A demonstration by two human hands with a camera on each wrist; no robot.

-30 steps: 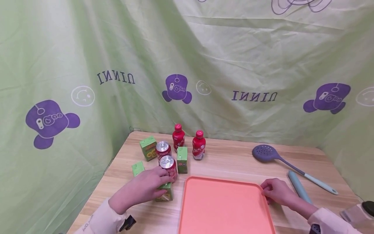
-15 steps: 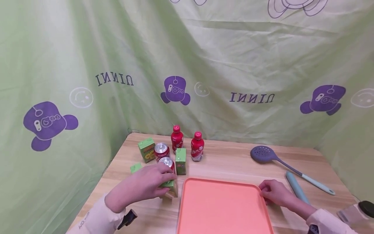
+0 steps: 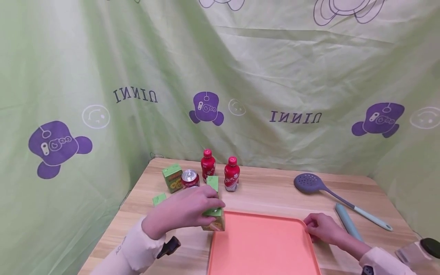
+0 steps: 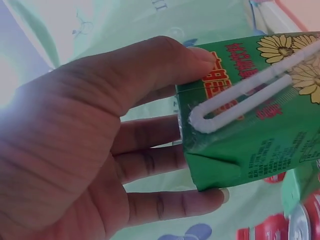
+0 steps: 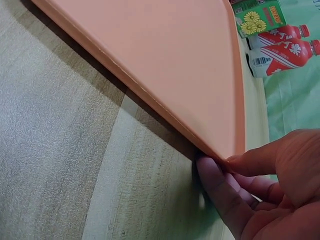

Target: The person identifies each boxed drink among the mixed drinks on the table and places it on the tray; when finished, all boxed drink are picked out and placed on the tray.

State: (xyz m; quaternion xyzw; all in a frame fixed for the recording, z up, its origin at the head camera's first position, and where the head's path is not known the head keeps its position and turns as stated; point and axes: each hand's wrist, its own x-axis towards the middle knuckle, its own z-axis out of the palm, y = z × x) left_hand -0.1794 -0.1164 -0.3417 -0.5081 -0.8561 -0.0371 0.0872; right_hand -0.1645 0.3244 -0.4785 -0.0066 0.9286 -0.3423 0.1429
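Note:
In the head view my left hand [image 3: 189,208] grips a green drink carton [image 3: 215,223] by its top, held over the left edge of a coral tray [image 3: 264,246]. The left wrist view shows the thumb on one side of that carton [image 4: 255,115] and fingers on the other, with a wrapped white straw on its face. My right hand [image 3: 323,228] is at the tray's far right corner. Seen from the right wrist, the thumb and fingers of that hand [image 5: 280,185] pinch the tray's corner [image 5: 175,75].
Behind my left hand stand green cartons [image 3: 172,178], a red can [image 3: 190,178] and two red bottles [image 3: 208,165]; another can is mostly hidden. To the right lie a slotted skimmer [image 3: 309,183] and a teal stick [image 3: 348,221]. A dark-lidded container [image 3: 416,250] is at the right edge.
My left hand has lifted the green carton off the table and carried it right to the tray's edge. The right hand stays on the tray corner.

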